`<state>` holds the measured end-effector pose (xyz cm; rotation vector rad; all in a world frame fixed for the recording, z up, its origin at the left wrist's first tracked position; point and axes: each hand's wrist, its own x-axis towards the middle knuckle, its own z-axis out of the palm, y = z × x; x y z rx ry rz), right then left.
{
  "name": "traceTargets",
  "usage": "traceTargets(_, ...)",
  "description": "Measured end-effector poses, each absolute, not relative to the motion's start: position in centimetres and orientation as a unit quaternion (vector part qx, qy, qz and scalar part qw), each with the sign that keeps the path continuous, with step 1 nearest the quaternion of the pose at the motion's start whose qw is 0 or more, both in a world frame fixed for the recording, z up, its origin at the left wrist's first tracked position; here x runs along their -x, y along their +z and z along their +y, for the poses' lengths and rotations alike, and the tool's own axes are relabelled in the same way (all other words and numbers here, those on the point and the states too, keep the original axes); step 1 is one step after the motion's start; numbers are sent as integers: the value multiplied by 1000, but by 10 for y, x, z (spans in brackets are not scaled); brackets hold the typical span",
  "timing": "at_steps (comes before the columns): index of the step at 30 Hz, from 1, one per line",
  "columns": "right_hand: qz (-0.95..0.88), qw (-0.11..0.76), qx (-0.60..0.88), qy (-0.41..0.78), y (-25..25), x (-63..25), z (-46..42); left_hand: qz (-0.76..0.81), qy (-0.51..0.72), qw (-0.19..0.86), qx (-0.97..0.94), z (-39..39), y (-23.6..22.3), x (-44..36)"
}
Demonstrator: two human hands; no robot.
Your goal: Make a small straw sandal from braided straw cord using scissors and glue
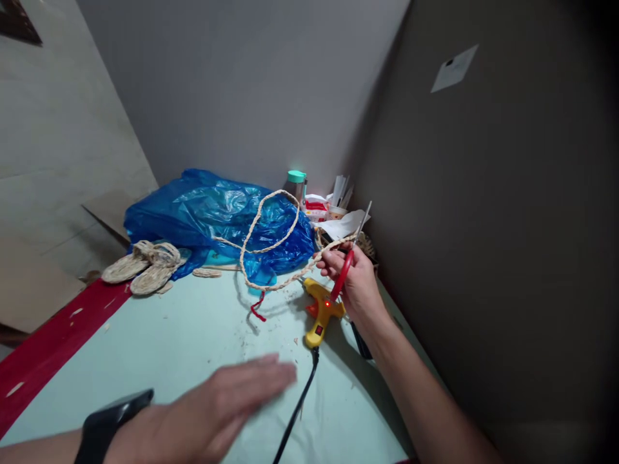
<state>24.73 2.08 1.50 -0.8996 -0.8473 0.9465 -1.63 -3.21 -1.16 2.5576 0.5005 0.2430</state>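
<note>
Grey wall (232, 90) backs a pale surface (193, 354). The right hand (356, 277) grips red-handled scissors (343, 274) and seems to pinch a braided cord (271, 288) looping toward nine o'clock; the blurred left hand (227, 393), fingers extended, holds nothing visible. Just beside the right hand, toward seven o'clock, lies a glue gun (318, 316); a blue bag (203, 209) sits toward ten. Handling the cord seems the step; next calls for a steady hold.

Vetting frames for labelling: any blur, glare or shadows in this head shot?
Head view: left grip motion-blurred, braided cord fairly sharp; glare on the blue bag; shadow on the table beside the right arm; far right edge falls to black.
</note>
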Motion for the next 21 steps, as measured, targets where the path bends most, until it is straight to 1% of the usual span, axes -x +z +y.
traceTargets(2,-385,714,402,425,16,-248,20,258,95,230,-934,-11,-10,-2)
traceTargets(4,-388,714,399,425,17,-248,20,300,56,190,-933,11,-18,-21)
traceTargets(6,-390,711,397,429,17,-248,19,308,53,158,-937,30,-32,-36)
traceTargets(9,-390,705,398,440,16,-248,19,297,60,143,-942,50,-48,-48)
traceTargets(11,-388,701,399,445,15,-248,19,283,59,142,-947,54,-50,-50)
traceTargets(15,-386,700,399,448,14,-248,19,234,40,157,-959,43,-41,-41)
traceTargets(19,-386,702,400,446,14,-248,20,133,0,227,-965,19,-20,-28)
traceTargets(21,-388,701,401,445,14,-247,20,103,-40,256,-960,7,-6,-22)
